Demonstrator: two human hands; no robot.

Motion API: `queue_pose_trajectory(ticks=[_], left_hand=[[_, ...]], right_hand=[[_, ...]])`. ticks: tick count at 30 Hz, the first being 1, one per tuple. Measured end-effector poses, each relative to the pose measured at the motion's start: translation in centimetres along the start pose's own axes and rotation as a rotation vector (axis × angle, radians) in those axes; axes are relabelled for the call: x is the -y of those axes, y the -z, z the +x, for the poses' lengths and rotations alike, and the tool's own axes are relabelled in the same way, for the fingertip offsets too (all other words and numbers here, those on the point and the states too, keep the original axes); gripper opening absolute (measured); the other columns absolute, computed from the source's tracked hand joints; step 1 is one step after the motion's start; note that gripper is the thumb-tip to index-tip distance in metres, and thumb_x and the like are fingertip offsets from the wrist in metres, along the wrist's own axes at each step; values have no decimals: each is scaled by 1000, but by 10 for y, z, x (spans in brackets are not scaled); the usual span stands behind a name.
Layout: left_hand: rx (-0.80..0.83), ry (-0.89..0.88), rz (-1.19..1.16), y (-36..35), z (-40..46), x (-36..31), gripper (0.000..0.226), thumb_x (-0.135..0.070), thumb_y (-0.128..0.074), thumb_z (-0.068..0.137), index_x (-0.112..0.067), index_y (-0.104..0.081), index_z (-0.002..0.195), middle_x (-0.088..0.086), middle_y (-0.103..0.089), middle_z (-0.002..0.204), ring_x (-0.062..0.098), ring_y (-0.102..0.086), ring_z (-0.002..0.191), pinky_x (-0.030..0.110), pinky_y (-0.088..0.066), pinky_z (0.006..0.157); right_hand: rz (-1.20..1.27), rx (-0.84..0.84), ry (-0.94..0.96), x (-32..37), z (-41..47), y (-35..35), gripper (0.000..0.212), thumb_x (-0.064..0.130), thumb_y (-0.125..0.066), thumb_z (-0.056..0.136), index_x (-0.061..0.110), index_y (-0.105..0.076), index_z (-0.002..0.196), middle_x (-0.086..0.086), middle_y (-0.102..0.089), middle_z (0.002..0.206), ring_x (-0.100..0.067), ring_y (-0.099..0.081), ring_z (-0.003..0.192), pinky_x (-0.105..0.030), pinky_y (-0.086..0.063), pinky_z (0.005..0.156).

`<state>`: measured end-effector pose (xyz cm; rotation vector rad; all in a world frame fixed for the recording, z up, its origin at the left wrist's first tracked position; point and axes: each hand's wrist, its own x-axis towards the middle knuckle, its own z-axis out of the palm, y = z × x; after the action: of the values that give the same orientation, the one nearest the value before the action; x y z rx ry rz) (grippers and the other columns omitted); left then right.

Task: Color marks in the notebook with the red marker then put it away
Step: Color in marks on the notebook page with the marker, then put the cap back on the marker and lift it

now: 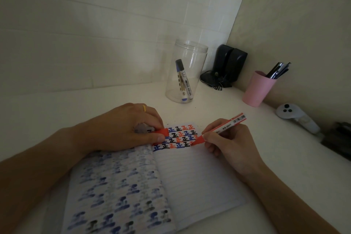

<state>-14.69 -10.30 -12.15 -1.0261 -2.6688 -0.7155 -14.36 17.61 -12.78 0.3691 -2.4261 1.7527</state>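
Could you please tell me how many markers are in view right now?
3: the red marker in the right hand, and two standing in the clear jar, a blue one and a black one.

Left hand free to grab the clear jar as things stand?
Probably not yet. The left hand holds the red cap and pins the notebook. The path to the clear jar looks open, with bare desk between, but the hand would have to drop the cap first.

Bare forearms, gold ring [144, 108] on left hand [131, 129]
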Motion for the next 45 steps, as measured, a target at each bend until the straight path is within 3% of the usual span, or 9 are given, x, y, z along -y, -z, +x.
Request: queue_pose_trajectory(ticks=[4, 9, 14, 18, 25, 29, 38, 42, 45], left_hand=[[6, -1, 2, 0, 0, 0, 40, -61, -56, 91, -32, -77, 108, -18, -72, 112, 4, -66, 105, 33, -55, 92], [4, 4, 15, 0, 1, 0, 36, -59, -58, 92, -33, -77, 108, -19, -72, 112, 2, -65, 106, 32, -55, 92], [-10, 17, 12, -1, 0, 0, 30, -54, -64, 93, -32, -78, 107, -19, -72, 111, 2, -65, 105, 34, -54, 92], [-34, 31, 24, -2, 0, -3, 33, -57, -62, 91, -31, -78, 103, -17, -72, 108, 3, -66, 100, 35, -54, 91], [-33, 51, 43, 1, -3, -9, 38, -64, -56, 93, -35, -74, 108, -22, -69, 110, -1, -61, 101, 32, -53, 90], [-42, 47, 17, 0, -3, -7, 34, -62, -56, 93, -35, -73, 105, -21, -69, 107, -4, -61, 100, 28, -52, 89], [-298, 273, -132, -6, 2, 4, 25, -34, -65, 96, -36, -72, 120, -21, -73, 105, -5, -67, 94, 8, -49, 78], [-395, 351, -256, -4, 2, 3, 33, -23, -75, 90, -28, -72, 122, -14, -79, 99, -1, -75, 77, 3, -51, 75], [-474, 369, -363, 0, 2, 0, 28, -16, -85, 81, -24, -72, 104, -6, -82, 81, 9, -78, 72, 12, -55, 72]], right_hand=[[-21, -7, -6, 1, 0, -2, 9, -3, -68, 80, 3, -73, 74, -9, -69, 57, -17, -62, 52, -21, -48, 48], [-48, -86, -41, -2, 4, -2, 13, 4, -69, 76, 11, -69, 65, 0, -66, 51, -15, -58, 50, -34, -50, 57], [-46, -90, -41, -1, 4, -3, 11, 5, -68, 78, 8, -68, 67, 1, -64, 51, -14, -57, 50, -30, -49, 56], [215, -158, -125, 3, 10, 0, 12, 0, -65, 82, 6, -69, 72, -7, -60, 55, -16, -52, 50, -24, -41, 46], [434, -78, -191, 49, 53, -23, 4, 7, -68, 83, 6, -69, 80, -7, -55, 63, -15, -46, 55, -29, -37, 51], [647, -147, -161, 33, 49, -38, 12, 4, -77, 78, 1, -78, 89, -11, -67, 68, -19, -58, 63, -29, -46, 58], [781, -122, -136, 21, 50, -30, 20, 12, -69, 89, 6, -76, 106, -18, -80, 97, -25, -78, 87, -28, -62, 76], [721, -126, -118, 19, 50, -29, 22, 18, -77, 74, 7, -78, 92, -14, -78, 82, -21, -71, 71, -24, -59, 66], [724, -88, -111, 16, 50, -31, 22, 19, -80, 67, 8, -82, 85, -7, -69, 67, -14, -61, 64, -23, -53, 63]])
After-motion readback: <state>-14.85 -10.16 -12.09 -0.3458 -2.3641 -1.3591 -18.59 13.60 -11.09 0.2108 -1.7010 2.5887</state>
